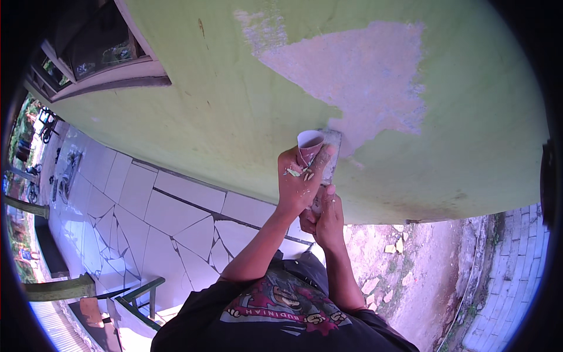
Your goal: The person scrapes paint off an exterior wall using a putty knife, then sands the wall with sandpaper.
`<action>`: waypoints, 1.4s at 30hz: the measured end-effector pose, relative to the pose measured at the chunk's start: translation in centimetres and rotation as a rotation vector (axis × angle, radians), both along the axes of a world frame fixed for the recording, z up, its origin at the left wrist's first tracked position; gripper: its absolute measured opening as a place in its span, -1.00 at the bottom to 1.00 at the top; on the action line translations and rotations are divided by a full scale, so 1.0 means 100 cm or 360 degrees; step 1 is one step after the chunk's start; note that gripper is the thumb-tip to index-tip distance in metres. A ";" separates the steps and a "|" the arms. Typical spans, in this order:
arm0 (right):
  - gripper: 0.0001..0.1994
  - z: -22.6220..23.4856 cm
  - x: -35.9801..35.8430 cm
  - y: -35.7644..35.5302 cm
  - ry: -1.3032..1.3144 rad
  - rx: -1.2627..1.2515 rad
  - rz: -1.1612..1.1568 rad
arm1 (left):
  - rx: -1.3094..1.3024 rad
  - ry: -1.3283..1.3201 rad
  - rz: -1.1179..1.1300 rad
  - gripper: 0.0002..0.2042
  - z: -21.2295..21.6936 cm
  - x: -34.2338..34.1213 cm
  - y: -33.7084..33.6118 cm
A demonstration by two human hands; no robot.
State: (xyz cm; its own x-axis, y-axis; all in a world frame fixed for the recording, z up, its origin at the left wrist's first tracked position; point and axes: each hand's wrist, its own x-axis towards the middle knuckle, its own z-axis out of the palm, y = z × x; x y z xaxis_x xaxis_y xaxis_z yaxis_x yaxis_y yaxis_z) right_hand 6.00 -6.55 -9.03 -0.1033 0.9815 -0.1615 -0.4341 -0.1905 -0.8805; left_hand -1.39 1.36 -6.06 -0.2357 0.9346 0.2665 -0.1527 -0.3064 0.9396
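A green wall (223,117) fills the view ahead, with a bare pale patch (358,70) where the paint is gone. Against the patch's lower end rests a flat, dusty, grey-white scraper (332,158), its long side running up and down. My left hand (293,185) is closed around a reddish-brown rolled tube (310,146) with a pale open top, and its thumb lies along the scraper. Paint flakes stick to that hand's skin. Just below, my right hand (329,220) is closed on the scraper's lower end, which the fingers mostly hide.
A window (105,53) with a sill is at the upper left. Pale cracked-pattern tiles (176,205) cover the floor at left, with a green wooden railing (141,299) at lower left. Paint chips (390,249) litter the rough ground at right, beside a brick-like paved strip (510,281).
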 end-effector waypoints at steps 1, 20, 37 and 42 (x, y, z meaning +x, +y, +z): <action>-0.44 0.014 0.001 0.001 0.0000 -0.0020 -0.0017 | -0.0023 0.0040 -0.0033 -0.64 0.015 0.000 -0.006; -0.39 0.031 -0.011 -0.002 0.0045 0.0100 -0.0045 | 0.0100 0.0022 -0.0248 -0.75 0.029 -0.010 -0.005; -0.38 0.058 -0.004 0.016 -0.0089 0.0294 0.0008 | 0.0331 0.0045 0.0146 -0.69 0.053 -0.003 0.004; -0.44 0.014 -0.001 0.003 -0.0001 0.0047 0.0077 | 0.0121 0.0066 0.0191 -0.71 -0.004 0.000 -0.005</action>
State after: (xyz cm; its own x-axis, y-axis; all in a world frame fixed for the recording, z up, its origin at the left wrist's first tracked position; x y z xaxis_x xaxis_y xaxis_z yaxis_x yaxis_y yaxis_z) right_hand 5.87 -6.24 -7.63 -0.1509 0.9796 -0.1324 -0.4242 -0.1852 -0.8865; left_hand -1.34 0.82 -6.45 -0.3320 0.8769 0.3475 -0.0721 -0.3909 0.9176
